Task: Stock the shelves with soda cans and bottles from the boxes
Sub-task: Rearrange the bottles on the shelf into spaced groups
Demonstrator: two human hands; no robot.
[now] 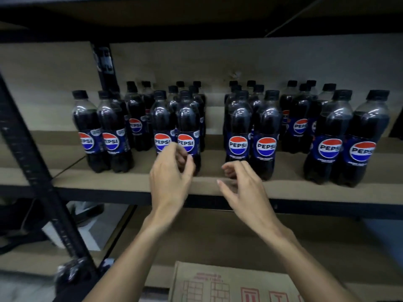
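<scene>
In the head view, soda bottles (266, 136) are seen standing upright in paired files that run from the front edge of the shelf (109, 182) toward its back. An open lane is left between the two middle files.

Nothing is grasped by either hand. The left hand (172, 173) is held with loosely curled fingers just before the foot of a front bottle (188, 127); whether it is touched cannot be told. The right hand (242, 182) hangs relaxed and empty over the shelf's front edge.

A placing step appears to be finished or a front row to be under adjustment. More stock would next have to be fetched from the box (231, 284) lying below the shelf, near the bottom edge of the view.

The bottles are of clear, glossy plastic, waisted, with lobed feet, black screw caps (272, 94) and smooth blue labels (238, 144). The shelf is a matte brown board framed in black metal, with a punched upright (32, 171) at the left. The box is of dull cardboard printed in red.
</scene>
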